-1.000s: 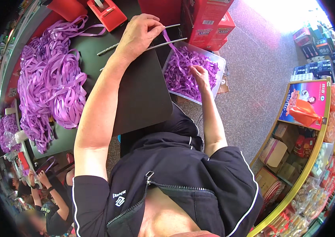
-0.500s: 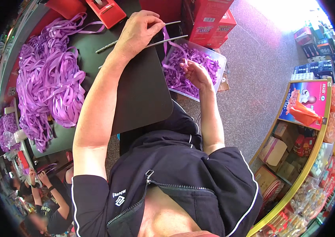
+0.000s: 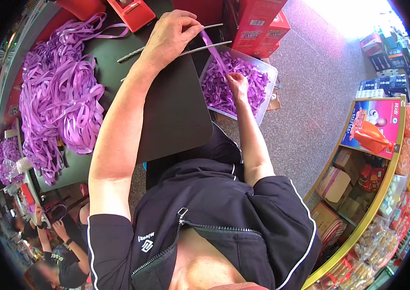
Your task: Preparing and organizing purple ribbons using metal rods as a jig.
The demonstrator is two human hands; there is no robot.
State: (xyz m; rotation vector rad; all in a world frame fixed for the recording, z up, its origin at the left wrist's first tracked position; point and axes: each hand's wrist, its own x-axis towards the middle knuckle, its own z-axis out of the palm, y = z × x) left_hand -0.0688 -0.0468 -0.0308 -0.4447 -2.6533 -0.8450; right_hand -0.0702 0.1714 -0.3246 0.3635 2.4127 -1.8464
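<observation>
A flat, glossy purple ribbon strip [image 3: 219, 59] slants straight between the pinched fingertips of the left hand [image 3: 173, 36] and right hand [image 3: 238, 86], its lower end hard to make out above a translucent, square-cornered plastic bin [image 3: 272, 79] heaped with crinkled purple ribbon pieces [image 3: 255, 77], beside partly hidden, thin grey rods [image 3: 197, 50].

Single head-worn fisheye view, facing down, from near above the hands [image 3: 166, 42]

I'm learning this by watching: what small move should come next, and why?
The right hand should probably draw the purple ribbon gently toward the clear plastic bin: the ribbon stretches straight from the left hand to the right, and the bin, holding loose strips, lies just below.
</observation>
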